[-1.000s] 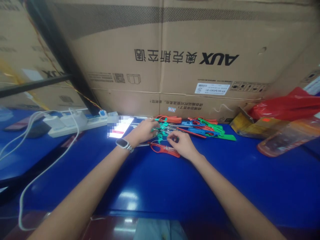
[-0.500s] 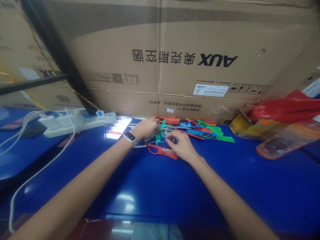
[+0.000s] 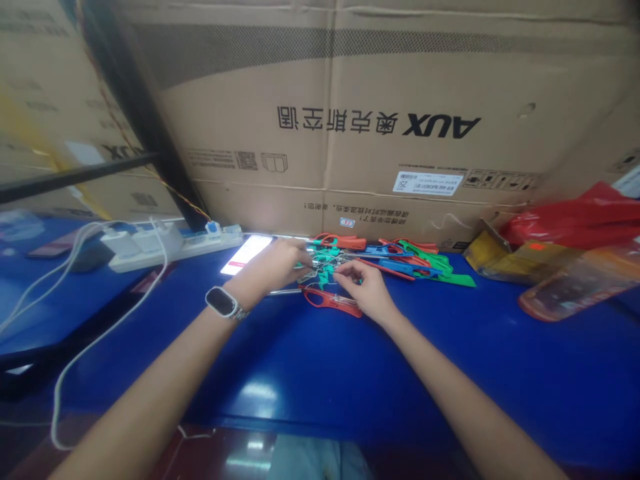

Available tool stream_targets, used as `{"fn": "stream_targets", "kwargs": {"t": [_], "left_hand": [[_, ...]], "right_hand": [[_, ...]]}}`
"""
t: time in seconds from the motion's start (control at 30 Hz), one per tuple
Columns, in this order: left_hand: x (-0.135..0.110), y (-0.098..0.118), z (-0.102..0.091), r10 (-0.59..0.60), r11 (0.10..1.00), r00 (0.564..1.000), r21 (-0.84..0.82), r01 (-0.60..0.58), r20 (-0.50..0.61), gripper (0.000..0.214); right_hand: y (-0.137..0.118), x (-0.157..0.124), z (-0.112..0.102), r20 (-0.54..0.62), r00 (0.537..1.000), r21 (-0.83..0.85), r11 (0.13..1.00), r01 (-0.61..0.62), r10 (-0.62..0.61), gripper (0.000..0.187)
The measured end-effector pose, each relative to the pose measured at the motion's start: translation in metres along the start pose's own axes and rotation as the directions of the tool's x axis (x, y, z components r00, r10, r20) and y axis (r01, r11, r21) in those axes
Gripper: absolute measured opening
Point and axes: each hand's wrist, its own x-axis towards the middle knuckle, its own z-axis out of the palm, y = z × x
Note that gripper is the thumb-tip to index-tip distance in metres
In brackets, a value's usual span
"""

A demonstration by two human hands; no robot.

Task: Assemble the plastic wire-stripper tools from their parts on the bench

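Note:
Both my hands work at a pile of coloured plastic-handled tools (image 3: 400, 257) lying on the blue table (image 3: 325, 360) against a big cardboard box. My left hand (image 3: 277, 263), a watch on its wrist, has its fingers closed on a teal piece with thin wire (image 3: 323, 267). My right hand (image 3: 363, 287) pinches the same teal and wire bundle from the right. A red-handled tool (image 3: 330, 300) lies flat just under my right hand's fingers.
A large AUX cardboard box (image 3: 380, 127) walls the back of the table. A lit phone (image 3: 247, 253) lies left of my hands, beside a white power strip (image 3: 165, 243) with cables. Red and orange plastic bags (image 3: 570, 267) sit at the right.
My left forearm has drawn back a little and turned, so the watch sits lower left. Both hands stay on the teal bundle. The view shifted slightly.

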Motion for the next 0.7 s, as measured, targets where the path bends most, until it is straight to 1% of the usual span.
{"fn": "stream_targets", "kwargs": {"t": [0.07, 0.13, 0.2, 0.3, 0.4, 0.47, 0.57, 0.7], "left_hand": [[-0.009, 0.002, 0.009, -0.013, 0.988, 0.995, -0.155, -0.004, -0.103, 0.015], [-0.014, 0.005, 0.018, -0.04, 0.953, 0.983, -0.301, -0.017, -0.18, 0.014], [-0.016, 0.009, 0.024, -0.073, 0.92, 0.972, -0.392, -0.02, -0.223, 0.013], [-0.017, 0.012, 0.029, -0.108, 0.889, 0.962, -0.457, -0.02, -0.252, 0.013], [-0.019, 0.013, 0.035, -0.123, 0.874, 0.948, -0.484, -0.036, -0.292, 0.012], [-0.019, 0.012, 0.038, -0.111, 0.879, 0.941, -0.473, -0.056, -0.319, 0.012], [-0.02, 0.011, 0.041, -0.054, 0.91, 0.936, -0.402, -0.097, -0.349, 0.011], [-0.021, 0.013, 0.04, 0.024, 0.943, 0.932, -0.303, -0.142, -0.361, 0.009]], "right_hand": [[-0.001, 0.001, 0.004, 0.002, 0.999, 0.133, 0.99, -0.05, 0.05, 0.025], [-0.002, 0.003, 0.007, 0.006, 0.996, 0.211, 0.974, -0.083, 0.084, 0.028], [-0.005, 0.003, 0.007, 0.008, 0.994, 0.244, 0.964, -0.103, 0.105, 0.029], [-0.007, 0.004, 0.006, 0.033, 0.992, 0.286, 0.95, -0.125, 0.12, 0.029], [-0.007, 0.003, 0.006, 0.041, 0.989, 0.327, 0.933, -0.15, 0.144, 0.032], [-0.006, 0.002, 0.007, 0.041, 0.985, 0.341, 0.925, -0.169, 0.165, 0.033], [-0.008, 0.001, 0.007, 0.065, 0.981, 0.333, 0.923, -0.195, 0.184, 0.033], [-0.012, -0.001, 0.005, 0.104, 0.974, 0.328, 0.917, -0.226, 0.203, 0.031]]}}
